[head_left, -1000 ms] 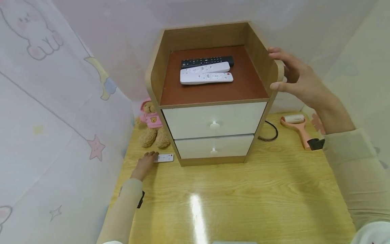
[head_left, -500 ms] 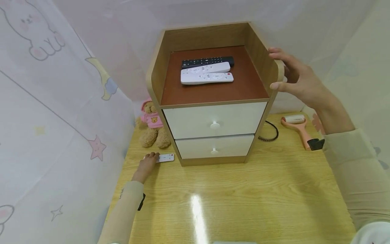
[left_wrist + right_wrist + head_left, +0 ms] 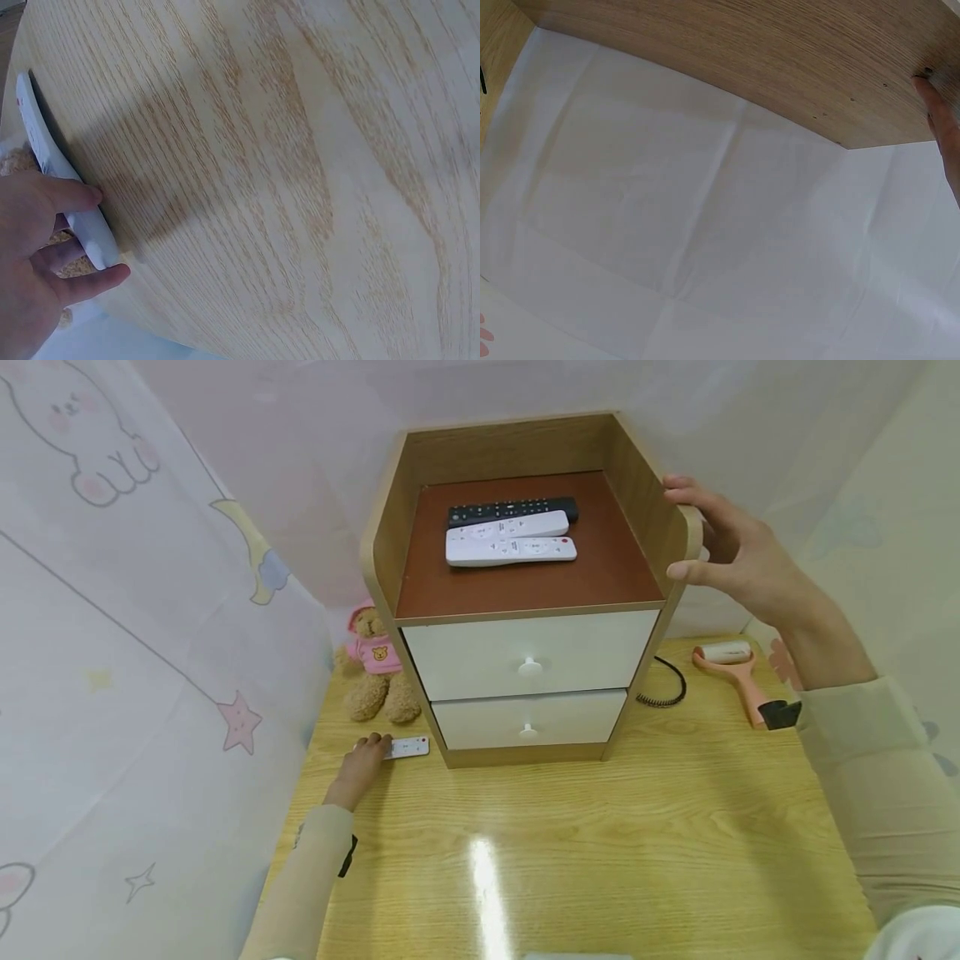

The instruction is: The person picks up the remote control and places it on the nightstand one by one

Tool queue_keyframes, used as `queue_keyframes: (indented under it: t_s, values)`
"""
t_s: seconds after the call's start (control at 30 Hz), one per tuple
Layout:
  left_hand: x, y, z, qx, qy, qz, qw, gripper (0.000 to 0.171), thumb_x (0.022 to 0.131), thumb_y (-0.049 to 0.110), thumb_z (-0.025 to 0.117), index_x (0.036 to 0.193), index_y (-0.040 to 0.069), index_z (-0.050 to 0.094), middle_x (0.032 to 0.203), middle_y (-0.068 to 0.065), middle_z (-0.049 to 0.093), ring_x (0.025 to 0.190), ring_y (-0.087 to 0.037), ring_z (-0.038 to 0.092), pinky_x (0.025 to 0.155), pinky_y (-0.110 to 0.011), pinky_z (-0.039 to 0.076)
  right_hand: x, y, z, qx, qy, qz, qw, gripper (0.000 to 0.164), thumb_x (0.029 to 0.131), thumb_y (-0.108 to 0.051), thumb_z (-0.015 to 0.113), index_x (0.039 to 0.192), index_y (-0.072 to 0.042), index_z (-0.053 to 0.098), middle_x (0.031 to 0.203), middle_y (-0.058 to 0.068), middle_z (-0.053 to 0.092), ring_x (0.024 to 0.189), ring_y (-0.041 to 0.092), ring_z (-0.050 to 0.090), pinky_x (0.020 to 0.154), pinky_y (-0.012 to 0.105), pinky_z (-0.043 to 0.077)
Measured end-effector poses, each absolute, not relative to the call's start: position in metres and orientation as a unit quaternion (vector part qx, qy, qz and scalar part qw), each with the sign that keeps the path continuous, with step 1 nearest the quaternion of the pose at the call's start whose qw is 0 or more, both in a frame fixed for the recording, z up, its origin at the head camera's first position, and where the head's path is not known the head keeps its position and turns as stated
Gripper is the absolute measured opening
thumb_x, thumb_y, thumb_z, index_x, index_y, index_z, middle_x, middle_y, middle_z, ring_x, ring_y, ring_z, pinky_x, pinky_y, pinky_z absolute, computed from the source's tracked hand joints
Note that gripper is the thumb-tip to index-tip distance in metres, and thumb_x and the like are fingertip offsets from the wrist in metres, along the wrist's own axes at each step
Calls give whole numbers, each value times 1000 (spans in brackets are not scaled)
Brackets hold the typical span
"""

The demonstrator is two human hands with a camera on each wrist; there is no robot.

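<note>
My left hand (image 3: 362, 765) grips one end of a white remote control (image 3: 408, 747) lying on the wooden table, left of a small cabinet. In the left wrist view, the thumb and fingers (image 3: 94, 283) are around the near end of that white remote (image 3: 56, 161). At the cabinet's upper right, my right hand (image 3: 742, 556) holds the side panel (image 3: 684, 539), thumb at the front edge and fingers over the top. The right wrist view shows one finger (image 3: 939, 112) against the panel's outer face (image 3: 780, 60). On the cabinet's brown top (image 3: 525, 589) lie a black remote (image 3: 513, 511) and two white remotes (image 3: 510, 552).
Two white drawers (image 3: 528, 656) with round knobs are closed in the cabinet. A teddy bear (image 3: 378, 660) in pink sits behind the left hand. An orange lint roller (image 3: 735, 672) and a coiled black cord (image 3: 675, 689) lie to the right. Patterned cloth walls (image 3: 150, 610) enclose the table.
Almost nothing differs. The left hand and its remote shifted very slightly to the right; the right hand stays on the cabinet panel.
</note>
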State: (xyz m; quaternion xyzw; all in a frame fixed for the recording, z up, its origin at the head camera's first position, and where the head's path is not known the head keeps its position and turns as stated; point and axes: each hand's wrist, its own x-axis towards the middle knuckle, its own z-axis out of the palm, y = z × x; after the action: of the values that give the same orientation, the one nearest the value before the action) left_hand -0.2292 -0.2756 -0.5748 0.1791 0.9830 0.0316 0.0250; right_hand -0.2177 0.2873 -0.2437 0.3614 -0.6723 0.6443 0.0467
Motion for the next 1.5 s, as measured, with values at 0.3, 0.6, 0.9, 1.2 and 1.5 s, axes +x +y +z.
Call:
queue_keyframes:
  t_s: [0.3,0.6,0.9,1.2,1.5]
  values:
    - [-232,-279,-577,186,982,24,14,39,87,-12,61,124,-3,57,109,-23,56,94,-39,56,64,-46,56,-216,287,-243,363,-669,647,44,74,78,27,57,143,-3,42,159,9,19,146,22,16,102,18,41]
    - [-224,-286,-575,186,981,50,6,40,87,-15,59,127,-6,57,115,-27,57,101,-42,57,73,-47,57,-216,286,-242,365,-663,652,39,73,78,27,57,143,-3,42,159,9,19,147,21,13,103,18,40]
    - [-213,-303,-570,140,986,88,-21,47,86,-11,64,131,-7,53,120,-24,56,105,-42,56,75,-52,56,-216,287,-242,364,-665,651,38,74,78,28,56,143,-3,42,159,8,19,146,23,14,100,18,42]
    - [-204,-318,-535,120,968,166,-142,56,80,-7,72,131,-7,51,119,-26,55,104,-47,55,69,-61,53,-216,288,-242,360,-665,654,37,74,78,27,56,143,-4,42,159,8,18,145,27,17,97,19,45]
    - [-196,-325,-491,85,949,208,-219,55,80,-8,71,131,-6,52,121,-26,54,108,-47,52,79,-65,48,-216,288,-243,358,-668,652,35,74,79,27,55,144,-4,41,159,7,18,144,29,21,95,19,45]
